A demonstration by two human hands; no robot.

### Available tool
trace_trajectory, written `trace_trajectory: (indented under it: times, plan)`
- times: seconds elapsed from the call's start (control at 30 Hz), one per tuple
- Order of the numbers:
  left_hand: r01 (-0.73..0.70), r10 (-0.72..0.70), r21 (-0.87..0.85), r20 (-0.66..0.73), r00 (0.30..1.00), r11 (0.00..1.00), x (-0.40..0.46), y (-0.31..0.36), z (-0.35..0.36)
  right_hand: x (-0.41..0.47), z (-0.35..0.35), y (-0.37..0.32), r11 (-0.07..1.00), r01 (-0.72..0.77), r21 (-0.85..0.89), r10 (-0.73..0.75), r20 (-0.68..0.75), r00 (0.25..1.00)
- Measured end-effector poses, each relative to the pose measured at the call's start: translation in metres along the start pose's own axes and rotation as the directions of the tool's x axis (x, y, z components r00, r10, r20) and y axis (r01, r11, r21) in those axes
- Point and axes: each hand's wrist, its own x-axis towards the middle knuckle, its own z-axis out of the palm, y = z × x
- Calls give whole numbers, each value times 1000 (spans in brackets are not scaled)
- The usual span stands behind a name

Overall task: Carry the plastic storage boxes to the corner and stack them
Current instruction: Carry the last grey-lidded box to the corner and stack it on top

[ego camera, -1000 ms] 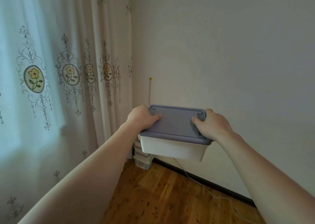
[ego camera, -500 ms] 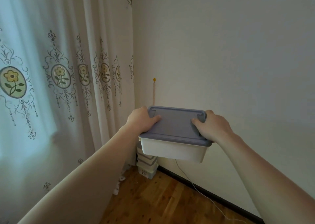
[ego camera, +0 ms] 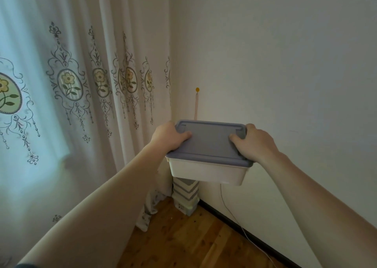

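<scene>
A white plastic storage box (ego camera: 208, 173) with a grey-blue lid (ego camera: 210, 143) is held up in the air in front of the room corner, level, with its long side facing the camera. The left hand (ego camera: 170, 137) grips the box's left end at 9 o'clock, thumb lying on top of the lid and the other fingers wrapped down out of sight under the rim. The right hand (ego camera: 255, 143) grips the right end at 3 o'clock in the same way, thumb on the lid and fingers curled over the edge. Both bare forearms reach forward from the lower corners of the view. Directly below the held box, at 6 o'clock, a stack of similar boxes (ego camera: 185, 194) stands on the wooden floor (ego camera: 183, 241), tucked into the corner against the wall; its top is hidden behind the held box, so whether the two touch cannot be told. At 12 o'clock above the lid a thin strip hangs from a small yellow pin (ego camera: 197, 89) on the wall (ego camera: 275, 64). A thin white cable (ego camera: 230, 212) runs down the wall at 5 o'clock and along the dark skirting. At 9 o'clock hangs a pale curtain (ego camera: 81, 84) patterned with flower medallions.
</scene>
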Motion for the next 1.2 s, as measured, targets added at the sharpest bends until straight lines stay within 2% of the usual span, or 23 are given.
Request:
trace_trajectory:
  times: [0.27,0.73,1.2]
  plan:
    - [26,-27,-41,-26,999,999,81,-51,10,71,59,-30,999,29,24,-30,25,999]
    - [-17,20,-55,68,997,998,253,-139,29,186,164,-98,995,-85,44,83,51,995]
    - [-10,20,-78,127,992,997,358,-188,102,277,262,-88,981,-173,83,167,77,983]
